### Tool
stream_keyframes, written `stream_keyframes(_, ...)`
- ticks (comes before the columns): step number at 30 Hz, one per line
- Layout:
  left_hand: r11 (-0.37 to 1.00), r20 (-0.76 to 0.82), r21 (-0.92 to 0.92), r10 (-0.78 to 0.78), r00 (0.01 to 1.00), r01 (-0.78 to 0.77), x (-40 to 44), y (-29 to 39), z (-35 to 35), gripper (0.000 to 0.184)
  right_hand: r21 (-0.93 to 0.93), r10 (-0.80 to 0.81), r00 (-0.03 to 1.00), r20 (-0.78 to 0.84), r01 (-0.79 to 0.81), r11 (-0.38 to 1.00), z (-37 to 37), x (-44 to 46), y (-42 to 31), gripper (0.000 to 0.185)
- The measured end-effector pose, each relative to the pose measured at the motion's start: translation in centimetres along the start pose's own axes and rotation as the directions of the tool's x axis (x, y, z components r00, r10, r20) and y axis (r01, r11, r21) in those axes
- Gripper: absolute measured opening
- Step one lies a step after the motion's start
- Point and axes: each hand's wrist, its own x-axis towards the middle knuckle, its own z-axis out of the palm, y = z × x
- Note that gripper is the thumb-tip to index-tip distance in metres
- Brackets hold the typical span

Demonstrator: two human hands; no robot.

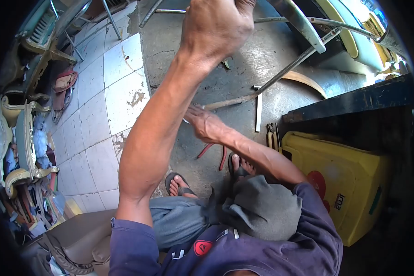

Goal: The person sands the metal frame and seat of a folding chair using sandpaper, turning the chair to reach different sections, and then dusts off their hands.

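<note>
See metal frame (290, 69) ahead, with left hand (218, 27) curled at its upper bar (269, 20), cannot tell whether gripping, and right hand (203, 123) blurred near tube end (227, 102), grip unclear; might slip from uneven hold, or catch feet (175, 184) on red-handled tool (223, 158).

From here I can make out dark lettering, something like "ima", on the yellow box (347, 177); the red badge (203, 248) on the purple shirt (276, 255) bears a mark I can't read.
</note>
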Motion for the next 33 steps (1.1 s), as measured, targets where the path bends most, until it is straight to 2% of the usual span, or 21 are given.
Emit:
stream_keyframes(1,0.999,-0.017,0.018,0.037,0.999,-0.037,-0.1,-0.3,-0.2,0.048,-0.182,0.094,0.994,0.061,-0.082,0.980,-0.8,-0.1,1.0,0.071)
stream_keyframes(2,0.996,-0.042,0.038,0.082,0.996,-0.080,0.0,-0.6,-0.5,0.048,-0.189,0.089,0.995,0.050,-0.078,0.979,-1.2,0.5,1.5,0.071)
stream_keyframes(4,0.996,-0.052,0.055,0.068,0.996,-0.065,0.2,-1.2,-1.0,0.050,-0.193,0.226,0.926,0.301,-0.173,0.966,-1.3,2.0,1.8,0.068)
stream_keyframes(5,0.997,-0.054,0.044,0.072,0.996,-0.070,0.2,-1.3,-1.1,0.051,-0.105,0.107,0.968,0.226,-0.085,0.991,-1.3,1.6,-1.2,0.065)
stream_keyframes(6,0.997,-0.051,0.032,0.065,0.997,-0.063,-0.1,-1.3,-1.2,0.052,0.002,0.104,0.981,0.162,-0.106,0.994,-0.4,1.8,-2.4,0.064)
stream_keyframes(8,0.997,-0.061,0.053,0.053,0.997,-0.050,-0.8,-0.9,-1.5,0.052,-0.102,0.019,0.999,0.040,-0.014,0.995,1.1,1.9,0.3,0.062)
stream_keyframes(9,0.998,-0.046,0.060,0.017,0.999,-0.014,-0.9,-0.6,-1.6,0.051,-0.115,0.012,0.999,0.046,-0.007,0.993,1.9,1.4,1.1,0.062)
stream_keyframes(12,0.999,-0.052,-0.012,0.048,0.997,-0.049,-0.3,-0.5,-1.5,0.048,-0.082,-0.042,0.997,0.063,0.047,0.996,2.2,2.7,1.7,0.058)
stream_keyframes(14,0.999,-0.016,-0.033,-0.020,1.000,0.020,-1.1,-0.1,-1.2,0.045,-0.021,-0.078,0.997,-0.009,0.078,0.997,3.0,1.1,1.0,0.056)
stream_keyframes(16,0.998,-0.057,-0.034,0.041,0.998,-0.043,-0.9,-0.2,-1.1,0.043,-0.154,-0.042,0.999,-0.006,0.040,0.987,1.2,2.1,0.5,0.056)
stream_keyframes(18,0.994,-0.019,-0.097,0.050,0.999,-0.051,-1.3,-0.7,-1.0,0.042,0.047,0.259,0.936,0.237,-0.277,0.960,-0.1,2.3,-3.1,0.057)
stream_keyframes(19,0.995,-0.055,-0.047,0.086,0.995,-0.088,-1.6,-0.1,-1.0,0.040,0.035,0.178,0.894,0.411,-0.211,0.977,-3.0,1.7,-4.0,0.057)
stream_keyframes(20,0.997,-0.038,-0.035,0.060,0.997,-0.062,-2.2,0.1,-1.0,0.040,0.061,0.167,0.888,0.428,-0.213,0.975,-2.0,1.2,-4.2,0.057)
stream_keyframes(22,0.996,-0.085,-0.068,0.060,0.995,-0.066,-1.9,0.4,-0.6,0.036,-0.100,0.152,0.914,0.375,-0.123,0.987,-1.6,1.4,-2.9,0.058)
stream_keyframes(24,0.993,-0.055,-0.094,0.072,0.996,-0.077,-2.0,0.0,-0.2,0.032,-0.125,0.174,0.923,0.342,-0.139,0.982,-0.2,0.8,-3.4,0.059)
stream_keyframes(26,0.981,-0.175,-0.066,0.171,0.970,-0.185,-1.7,-0.4,0.4,0.030,-0.029,0.077,0.991,0.106,-0.075,0.997,1.1,-1.1,-2.1,0.057)
stream_keyframes(27,0.993,-0.114,-0.086,0.075,0.991,-0.085,-1.7,0.3,-0.1,0.031,0.032,0.055,0.998,-0.036,-0.054,0.998,2.4,-2.3,0.4,0.053)
stream_keyframes(28,0.993,-0.099,-0.114,0.029,0.995,-0.040,-2.1,0.6,-0.4,0.032,-0.010,0.199,0.980,-0.013,-0.199,0.980,2.6,-2.6,2.2,0.051)
stream_keyframes(30,0.993,-0.149,-0.075,0.076,0.986,-0.088,-2.4,0.0,-0.3,0.033,-0.255,0.188,0.981,-0.053,-0.195,0.947,3.0,-2.0,2.4,0.049)
stream_keyframes(32,0.993,-0.159,-0.060,0.088,0.983,-0.098,-1.7,0.1,-0.5,0.034,-0.181,-0.056,0.988,-0.141,0.030,0.983,3.7,-3.0,-1.7,0.048)
stream_keyframes(33,0.997,-0.148,-0.056,0.052,0.988,-0.061,-2.3,0.1,-0.4,0.034,-0.086,-0.051,0.988,-0.148,0.039,0.996,3.5,-3.1,-1.2,0.047)
